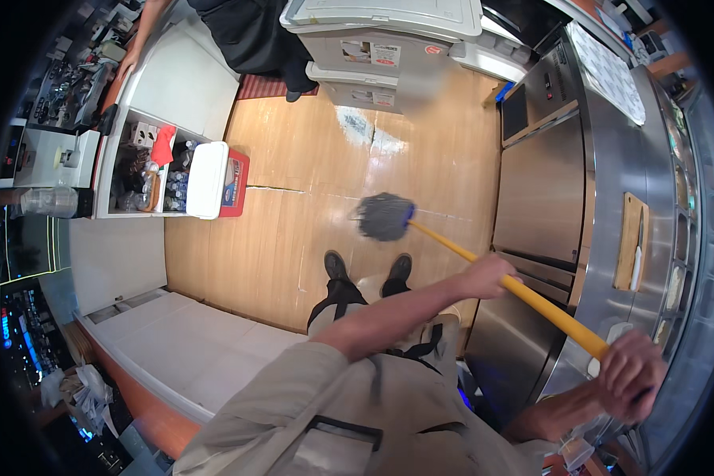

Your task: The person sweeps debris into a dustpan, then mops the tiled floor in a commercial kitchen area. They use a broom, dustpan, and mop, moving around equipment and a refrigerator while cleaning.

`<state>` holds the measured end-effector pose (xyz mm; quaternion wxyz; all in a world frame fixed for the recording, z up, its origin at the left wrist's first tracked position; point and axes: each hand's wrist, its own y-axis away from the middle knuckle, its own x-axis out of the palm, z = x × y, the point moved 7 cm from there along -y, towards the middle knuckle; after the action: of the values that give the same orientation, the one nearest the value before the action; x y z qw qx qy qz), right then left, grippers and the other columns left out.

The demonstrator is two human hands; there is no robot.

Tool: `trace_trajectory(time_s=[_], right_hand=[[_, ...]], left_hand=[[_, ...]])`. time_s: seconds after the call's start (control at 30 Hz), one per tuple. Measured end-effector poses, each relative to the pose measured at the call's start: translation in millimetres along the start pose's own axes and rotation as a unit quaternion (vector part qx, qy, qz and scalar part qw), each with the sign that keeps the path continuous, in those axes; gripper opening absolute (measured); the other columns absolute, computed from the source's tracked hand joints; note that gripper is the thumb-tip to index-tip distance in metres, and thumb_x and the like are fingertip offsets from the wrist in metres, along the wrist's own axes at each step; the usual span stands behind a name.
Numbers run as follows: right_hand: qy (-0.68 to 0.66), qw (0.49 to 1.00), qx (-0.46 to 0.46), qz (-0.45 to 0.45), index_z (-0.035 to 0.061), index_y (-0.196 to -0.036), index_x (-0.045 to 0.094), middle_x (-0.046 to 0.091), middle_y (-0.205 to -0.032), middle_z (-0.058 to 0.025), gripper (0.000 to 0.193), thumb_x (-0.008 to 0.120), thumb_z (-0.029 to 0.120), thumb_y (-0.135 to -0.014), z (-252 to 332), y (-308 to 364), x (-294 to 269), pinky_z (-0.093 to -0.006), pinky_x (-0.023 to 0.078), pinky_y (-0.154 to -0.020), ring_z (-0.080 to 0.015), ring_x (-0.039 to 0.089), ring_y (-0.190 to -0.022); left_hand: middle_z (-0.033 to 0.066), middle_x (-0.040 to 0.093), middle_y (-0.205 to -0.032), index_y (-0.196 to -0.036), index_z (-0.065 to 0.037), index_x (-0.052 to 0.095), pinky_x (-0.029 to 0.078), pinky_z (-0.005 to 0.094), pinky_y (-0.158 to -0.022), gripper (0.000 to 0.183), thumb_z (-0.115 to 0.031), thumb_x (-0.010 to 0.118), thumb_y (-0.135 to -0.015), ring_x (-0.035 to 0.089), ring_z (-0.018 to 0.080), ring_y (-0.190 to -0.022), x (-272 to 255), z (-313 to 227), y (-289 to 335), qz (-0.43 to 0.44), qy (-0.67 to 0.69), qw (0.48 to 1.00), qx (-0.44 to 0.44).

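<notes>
A mop with a yellow handle (558,317) slants from the lower right toward the middle of the floor. Its grey string head (384,217), joined by a blue collar, lies on the wood-look floor (293,166) just ahead of my feet and is a little blurred. My left hand (488,276) reaches across my body and wraps round the handle partway down. Near the handle's top end, my right hand (631,375) is closed on it, slightly smeared by motion. A pale broken patch (357,125) shows on the floor farther ahead.
Stacked grey lidded bins (381,51) stand at the far side, beside a person in dark clothes (250,32). Left are open shelves with bottles and a red cooler box with white lid (208,181). A steel counter (646,166) on the right bears a knife on a cutting board (630,238).
</notes>
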<state>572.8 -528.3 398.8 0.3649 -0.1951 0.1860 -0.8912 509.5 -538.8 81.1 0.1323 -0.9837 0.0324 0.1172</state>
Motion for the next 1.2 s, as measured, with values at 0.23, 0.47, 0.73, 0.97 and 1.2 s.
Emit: trace_trajectory(time_s=[0.23, 0.47, 0.73, 0.97, 1.2], right_hand=[[0.127, 0.991, -0.026, 0.032, 0.0165, -0.054, 0.043, 0.04, -0.038, 0.009, 0.047, 0.064, 0.038, -0.091, 16.1, 16.0, -23.2, -0.0187, 0.033, -0.033, -0.0037, 0.039, -0.029], [-0.137, 0.976, -0.024, 0.168, 0.0122, -0.061, 0.05, 0.051, -0.052, 0.0014, 0.042, 0.068, 0.036, -0.091, -11.3, -9.3, -30.7, -0.0256, 0.038, -0.048, -0.0119, 0.048, -0.045], [-0.147, 0.959, 0.215, 0.115, -0.001, -0.063, 0.046, 0.051, -0.061, -0.0089, 0.034, 0.053, 0.024, -0.085, -262.1, 70.3, 104.2, -0.0344, 0.04, -0.057, -0.0241, 0.048, -0.054], [-0.249, 0.913, 0.269, 0.18, 0.0022, -0.06, 0.04, 0.044, -0.058, -0.0071, 0.039, 0.048, 0.019, -0.094, -315.4, 74.5, 149.6, -0.0348, 0.038, -0.062, -0.0203, 0.043, -0.058], [-0.163, 0.98, 0.089, 0.074, 0.0026, -0.058, 0.045, 0.042, -0.048, -0.0055, 0.036, 0.061, 0.021, -0.084, -135.8, -15.5, 22.9, -0.0355, 0.036, -0.045, -0.0193, 0.041, -0.042]], left_hand=[[0.0173, 0.063, -0.069, -0.07, -0.005, 0.062, 0.047, 0.0509, -0.066, 0.032, -0.029, 0.064, -0.091, 0.062, 0.041, -0.074, 54.9, -11.9, -64.1, 0.123, 0.034, 0.991, -0.041], [0.0125, 0.064, -0.072, -0.076, -0.011, 0.063, 0.049, 0.0493, -0.068, 0.009, -0.018, 0.067, -0.077, 0.063, 0.0374, -0.074, -8.9, 26.9, -6.6, 0.065, -0.078, 0.989, -0.11], [0.0197, 0.061, -0.07, -0.072, -0.003, 0.062, 0.047, 0.0503, -0.067, 0.028, -0.027, 0.065, -0.085, 0.061, 0.0423, -0.073, -218.5, 126.2, 288.2, -0.131, -0.26, 0.884, -0.366], [0.0217, 0.06, -0.07, -0.067, 0.0, 0.06, 0.044, 0.0522, -0.065, 0.03, -0.023, 0.069, -0.085, 0.059, 0.0428, -0.071, -257.1, 122.9, 363.8, -0.331, -0.356, 0.759, -0.433], [0.0158, 0.068, -0.076, -0.081, -0.008, 0.073, 0.051, 0.0419, -0.065, 0.01, -0.016, 0.07, -0.076, 0.066, 0.034, -0.072, -136.0, 90.2, 138.5, -0.254, -0.149, 0.91, -0.291]])
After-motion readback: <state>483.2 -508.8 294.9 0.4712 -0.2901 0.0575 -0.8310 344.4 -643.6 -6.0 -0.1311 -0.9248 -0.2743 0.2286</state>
